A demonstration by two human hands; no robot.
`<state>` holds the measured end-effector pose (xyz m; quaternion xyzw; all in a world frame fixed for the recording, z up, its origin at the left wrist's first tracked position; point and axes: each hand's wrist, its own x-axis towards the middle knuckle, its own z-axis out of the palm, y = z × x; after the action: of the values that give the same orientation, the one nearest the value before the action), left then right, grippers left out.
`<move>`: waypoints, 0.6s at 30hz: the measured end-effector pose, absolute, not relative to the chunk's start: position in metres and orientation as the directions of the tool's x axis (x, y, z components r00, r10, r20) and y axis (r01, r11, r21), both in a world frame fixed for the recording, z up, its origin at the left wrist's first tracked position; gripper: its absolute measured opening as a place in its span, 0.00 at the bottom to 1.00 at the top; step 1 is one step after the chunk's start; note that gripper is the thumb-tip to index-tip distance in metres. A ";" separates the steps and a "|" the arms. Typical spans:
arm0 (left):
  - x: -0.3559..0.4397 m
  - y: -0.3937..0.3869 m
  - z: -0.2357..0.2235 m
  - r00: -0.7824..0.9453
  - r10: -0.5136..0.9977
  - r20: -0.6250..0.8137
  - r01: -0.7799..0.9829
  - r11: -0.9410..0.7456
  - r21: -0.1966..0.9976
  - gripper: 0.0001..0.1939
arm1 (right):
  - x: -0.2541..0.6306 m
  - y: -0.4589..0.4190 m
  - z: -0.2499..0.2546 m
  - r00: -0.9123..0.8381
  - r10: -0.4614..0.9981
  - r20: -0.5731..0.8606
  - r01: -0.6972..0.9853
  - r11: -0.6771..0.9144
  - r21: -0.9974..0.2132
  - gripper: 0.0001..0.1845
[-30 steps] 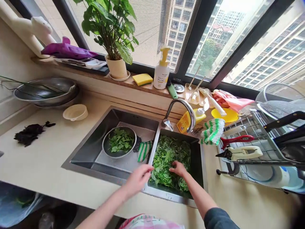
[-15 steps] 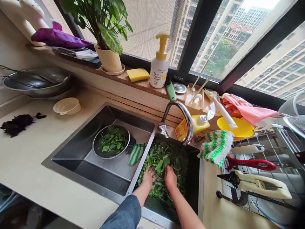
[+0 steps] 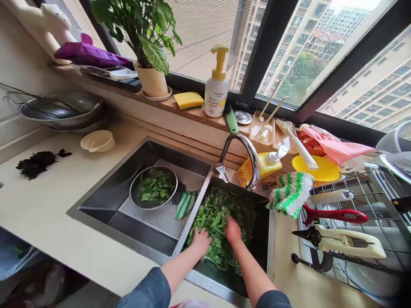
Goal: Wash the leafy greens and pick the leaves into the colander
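Note:
Leafy greens float in water in the right basin of a double sink. My left hand lies on the greens near the basin's left side, its fingers spread. To its right, my right hand is closed among the stems and leaves, with its fingertips partly hidden. Above the basin's far edge curves the chrome faucet. In the left basin, a round metal bowl holds more picked leaves, beside a green-and-white striped cloth.
A dish rack on the right holds cream-handled shears and a red-handled tool. A striped mitt hangs by the faucet. The sill bears a soap pump, sponge and potted plant. A wok stands left.
My left hand has come up from the water, its fingers now spread on the greens. My right hand has shifted slightly right. The camera view has moved a little.

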<state>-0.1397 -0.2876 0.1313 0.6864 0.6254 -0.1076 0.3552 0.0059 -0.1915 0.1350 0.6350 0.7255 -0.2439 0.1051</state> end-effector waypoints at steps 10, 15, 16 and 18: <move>-0.140 -0.267 0.207 -0.077 0.897 -0.436 -0.076 0.431 0.899 0.14 | -0.001 -0.252 0.226 -0.356 0.923 -0.147 0.653 0.133 -0.746 0.12; -0.146 -0.278 0.233 0.045 0.833 -0.551 -0.228 0.545 0.807 0.18 | -0.007 -0.274 0.240 -0.345 0.935 -0.083 0.318 0.033 -0.948 0.11; -0.149 -0.280 0.238 0.062 0.829 -0.555 -0.212 0.554 0.805 0.17 | -0.006 -0.276 0.236 -0.319 0.941 -0.109 0.276 -0.018 -0.961 0.13; -0.153 -0.284 0.245 0.039 0.835 -0.549 -0.179 0.547 0.818 0.15 | 0.000 -0.279 0.227 -0.223 0.957 -0.185 0.277 -0.120 -0.953 0.15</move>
<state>-0.1533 -0.2843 0.2453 0.2837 0.5782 0.3824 0.6626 0.0002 -0.2786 0.2268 0.5329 0.5789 -0.5255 -0.3236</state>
